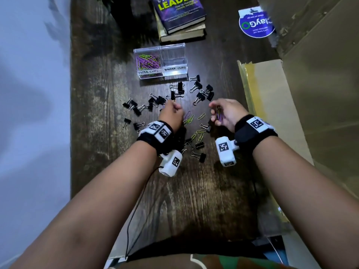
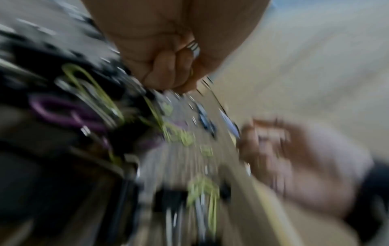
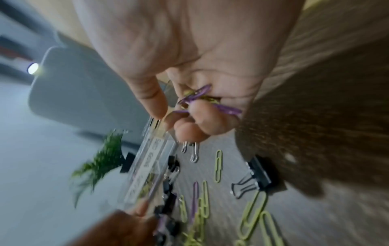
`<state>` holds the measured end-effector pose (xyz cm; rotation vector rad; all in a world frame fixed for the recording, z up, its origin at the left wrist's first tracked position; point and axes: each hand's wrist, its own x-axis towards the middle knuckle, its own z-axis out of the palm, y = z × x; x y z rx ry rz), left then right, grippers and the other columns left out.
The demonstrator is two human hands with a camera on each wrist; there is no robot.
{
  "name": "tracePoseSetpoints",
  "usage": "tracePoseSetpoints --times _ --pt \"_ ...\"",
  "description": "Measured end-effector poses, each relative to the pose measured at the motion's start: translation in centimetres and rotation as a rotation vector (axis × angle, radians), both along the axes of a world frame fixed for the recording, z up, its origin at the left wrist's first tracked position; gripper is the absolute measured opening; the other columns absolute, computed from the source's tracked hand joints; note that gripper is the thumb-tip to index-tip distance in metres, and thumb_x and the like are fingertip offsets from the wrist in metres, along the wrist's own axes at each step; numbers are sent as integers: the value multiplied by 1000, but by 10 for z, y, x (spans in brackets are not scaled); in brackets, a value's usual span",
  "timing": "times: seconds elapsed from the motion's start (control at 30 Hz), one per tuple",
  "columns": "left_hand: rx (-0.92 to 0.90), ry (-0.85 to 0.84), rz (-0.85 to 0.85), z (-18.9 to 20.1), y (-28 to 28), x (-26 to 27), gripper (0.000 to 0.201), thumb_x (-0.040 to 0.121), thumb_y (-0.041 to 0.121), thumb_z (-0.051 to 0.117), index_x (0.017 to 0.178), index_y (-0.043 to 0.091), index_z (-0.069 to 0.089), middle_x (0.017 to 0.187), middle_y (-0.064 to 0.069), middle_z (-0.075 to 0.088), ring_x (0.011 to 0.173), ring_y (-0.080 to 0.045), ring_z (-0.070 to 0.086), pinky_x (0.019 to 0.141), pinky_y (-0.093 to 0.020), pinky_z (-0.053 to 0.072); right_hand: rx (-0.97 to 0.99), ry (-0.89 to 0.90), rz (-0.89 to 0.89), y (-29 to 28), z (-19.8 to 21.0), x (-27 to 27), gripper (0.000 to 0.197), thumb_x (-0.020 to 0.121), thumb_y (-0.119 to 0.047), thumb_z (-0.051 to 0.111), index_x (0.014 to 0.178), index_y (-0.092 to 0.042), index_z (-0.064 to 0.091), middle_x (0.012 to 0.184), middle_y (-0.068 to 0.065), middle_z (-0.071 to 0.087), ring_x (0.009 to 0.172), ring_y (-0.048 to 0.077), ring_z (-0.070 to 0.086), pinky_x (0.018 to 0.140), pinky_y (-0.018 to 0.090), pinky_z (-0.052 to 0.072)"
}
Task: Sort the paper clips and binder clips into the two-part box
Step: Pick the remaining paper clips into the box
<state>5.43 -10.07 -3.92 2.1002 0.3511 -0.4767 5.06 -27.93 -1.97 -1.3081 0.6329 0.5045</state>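
Surface: dark wood tabletop [image 1: 108, 171], long axis running away from the person.
Two-part box [image 1: 160, 62]: clear plastic, standing toward the far end of the tabletop, about midway between left and right edges; front labels read "PAPER CLIPS" on the left part and "BINDER CLIPS" on the right part.
Left part contents: purple and green paper clips.
Right part contents: none discernible.
Binder clips [image 1: 202, 93]: black, scattered on the tabletop just in front of the box and out toward the left edge; a few more nearer the person.
Loose paper clips [image 1: 196, 123]: green and purple, lying on the tabletop between the two hands.
Right hand [image 1: 225, 113]: fingers curled round a small bundle of held paper clips [image 3: 200, 98], purple and yellow-green, raised above the tabletop.
Left hand [image 1: 172, 113]: fingers curled tight, down among the scattered clips; a glint of metal between the fingers in the left wrist view, too blurred to identify; grasp cannot be told.
Books [image 1: 180, 18]: stacked at the far edge, behind the box.
Cardboard [image 1: 272, 98]: along the right edge.
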Motion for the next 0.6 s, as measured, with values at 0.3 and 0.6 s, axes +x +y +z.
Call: tracePoseSetpoints --times 0.3,0.6 --pt "299 -17 -6 2 52 37 26 96 25 42 95 6 61 88 -8 64 72 -22 58 65 -30 49 -955 -327 903 21 -5 7 13 85 -14 68 96 -15 61 98 -3 64 89 15 61 79 25 46" --pt "577 -110 -404 1 41 35 18 91 30 56 98 13 58 94 -6 64 88 -26 60 71 -30 44 -1033 -252 1071 26 -8 9 9 94 -12 48 89 -15 54 117 14 59 107 29 58 87 33 45"
